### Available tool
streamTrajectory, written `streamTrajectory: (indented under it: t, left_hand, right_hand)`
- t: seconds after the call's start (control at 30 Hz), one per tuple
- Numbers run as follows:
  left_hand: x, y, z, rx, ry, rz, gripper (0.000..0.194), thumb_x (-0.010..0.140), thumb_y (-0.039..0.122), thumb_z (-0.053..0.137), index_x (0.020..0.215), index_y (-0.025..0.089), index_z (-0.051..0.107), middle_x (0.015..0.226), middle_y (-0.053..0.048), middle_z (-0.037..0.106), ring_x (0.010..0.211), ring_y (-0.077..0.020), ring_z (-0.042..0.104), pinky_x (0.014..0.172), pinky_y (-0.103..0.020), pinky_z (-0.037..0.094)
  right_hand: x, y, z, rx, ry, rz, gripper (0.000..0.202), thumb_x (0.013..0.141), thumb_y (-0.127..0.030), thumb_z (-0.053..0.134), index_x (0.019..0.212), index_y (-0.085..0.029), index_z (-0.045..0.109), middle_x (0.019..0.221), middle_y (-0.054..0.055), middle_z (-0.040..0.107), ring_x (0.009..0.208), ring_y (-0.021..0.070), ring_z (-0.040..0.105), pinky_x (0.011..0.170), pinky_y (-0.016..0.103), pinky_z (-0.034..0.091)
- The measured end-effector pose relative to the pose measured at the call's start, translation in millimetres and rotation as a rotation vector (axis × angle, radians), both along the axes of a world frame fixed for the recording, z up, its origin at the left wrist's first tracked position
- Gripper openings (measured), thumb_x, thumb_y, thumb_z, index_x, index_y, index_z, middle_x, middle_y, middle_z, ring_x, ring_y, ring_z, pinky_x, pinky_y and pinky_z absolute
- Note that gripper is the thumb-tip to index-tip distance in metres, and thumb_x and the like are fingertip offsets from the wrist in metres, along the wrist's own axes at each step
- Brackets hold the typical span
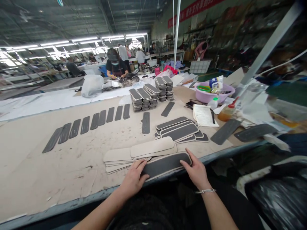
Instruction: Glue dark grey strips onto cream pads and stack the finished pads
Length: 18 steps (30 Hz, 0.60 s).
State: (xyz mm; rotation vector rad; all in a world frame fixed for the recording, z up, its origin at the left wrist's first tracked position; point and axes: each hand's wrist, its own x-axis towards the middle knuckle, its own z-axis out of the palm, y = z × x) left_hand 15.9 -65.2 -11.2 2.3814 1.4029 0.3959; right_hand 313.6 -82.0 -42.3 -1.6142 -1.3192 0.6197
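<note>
A long dark grey strip with rounded ends and a pale border (165, 164) lies at the table's front edge. My left hand (134, 176) grips its left end, thumb on the near side and fingers on the far side. My right hand (195, 167) pinches the right end the same way. Just behind the strip, pale beige strips (152, 147) lie fanned in an overlapping pile. Beyond these is a loose pile of grey strips with pale borders (183, 131). Plain dark strips (85, 124) stand in a slanting row on the left.
Stacked strips (144, 97) stand at the table's middle back. To the right are a purple basin (214, 95), a notepad (203, 115) with a pen, and a bottle of amber liquid (226, 111). A metal pole (268, 44) slants up at right. Across the table a person (116, 65) works.
</note>
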Motion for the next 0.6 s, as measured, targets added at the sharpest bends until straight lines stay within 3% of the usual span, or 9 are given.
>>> streamTrajectory:
  t: [0.13,0.23,0.4,0.6]
  left_hand:
    - [2.6,2.4,8.9,-0.148,-0.065,0.097,0.038,0.077,0.024,0.059,0.114,0.019,0.059,0.111,-0.007,0.063,0.102,-0.021,0.058,0.093,-0.035,0.046]
    - [8.0,2.1,15.5,-0.343,-0.156,0.231,0.027,0.075,0.026,0.058,0.1,0.019,0.065,0.093,-0.003,0.07,0.085,-0.0184,0.062,0.08,-0.03,0.049]
    - [15.6,0.2,15.6,-0.556,-0.335,0.414,0.028,0.067,0.039,0.058,0.078,0.015,0.066,0.067,0.0,0.064,0.061,-0.015,0.056,0.056,-0.023,0.044]
    - [21.9,2.5,21.6,-0.619,-0.402,0.397,0.039,0.062,0.053,0.062,0.072,0.016,0.067,0.055,0.002,0.056,0.05,-0.0125,0.047,0.05,-0.023,0.035]
  right_hand:
    - [3.2,-1.7,0.8,-0.099,0.374,-0.005,0.047,0.076,-0.047,0.058,0.111,-0.015,0.059,0.102,0.007,0.067,0.093,0.0227,0.061,0.086,0.036,0.049]
    - [6.1,-2.1,-0.6,-0.135,0.511,-0.068,0.049,0.073,-0.049,0.061,0.108,-0.015,0.062,0.097,0.006,0.068,0.087,0.0228,0.062,0.072,0.032,0.052]
    - [9.7,-2.4,-0.5,-0.124,0.629,-0.116,0.047,0.071,-0.049,0.065,0.106,-0.017,0.065,0.094,0.004,0.069,0.081,0.02,0.061,0.067,0.028,0.05]
    - [8.7,-3.2,7.2,-0.058,0.77,-0.11,0.044,0.07,-0.049,0.066,0.102,-0.018,0.068,0.084,0.004,0.07,0.071,0.0183,0.062,0.062,0.029,0.051]
